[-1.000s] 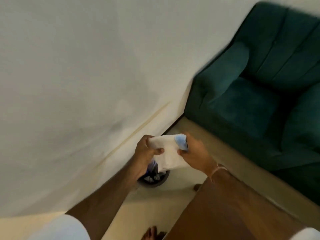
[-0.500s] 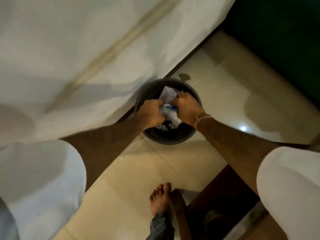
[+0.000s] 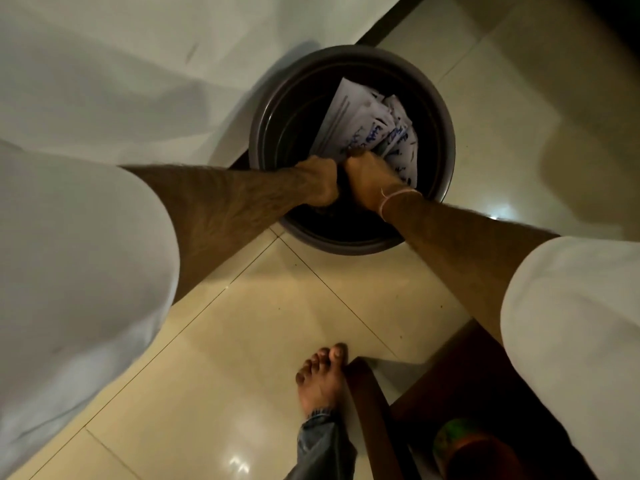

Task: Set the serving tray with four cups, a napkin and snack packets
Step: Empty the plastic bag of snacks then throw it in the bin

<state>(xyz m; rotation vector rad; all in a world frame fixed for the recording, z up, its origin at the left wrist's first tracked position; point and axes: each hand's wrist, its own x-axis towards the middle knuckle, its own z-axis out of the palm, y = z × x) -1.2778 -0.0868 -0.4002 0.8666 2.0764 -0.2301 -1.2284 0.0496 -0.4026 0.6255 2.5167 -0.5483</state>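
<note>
Foot (image 3: 323,375): bare, planted on the tiled floor (image 3: 242,323), toes beside a dark wooden furniture corner (image 3: 367,386) at the lower right.
Left hand (image 3: 320,183): down inside the near side of the bin, curled into a fist; what its fingers hold is hidden, so I cannot tell.
Right hand (image 3: 369,181): touching the left hand, a thread band at the wrist; its fingers are bent down onto the papers, pressing or pinching them, which one I cannot tell.
Bin (image 3: 446,143): dark, round, on the floor against the wall's base, beside a hanging white cloth (image 3: 104,98).
Papers (image 3: 363,126): white crumpled wrappers with blue print, heaped toward the bin's far right side, touching the right hand.
Step in hand: apparently discarding packaging, a side chore of the tray job.
Task things: tray, cups, napkin and snack packets are not in view.
Next move: likely let go, lift both hands clear of the rim, and turn to the tray.
</note>
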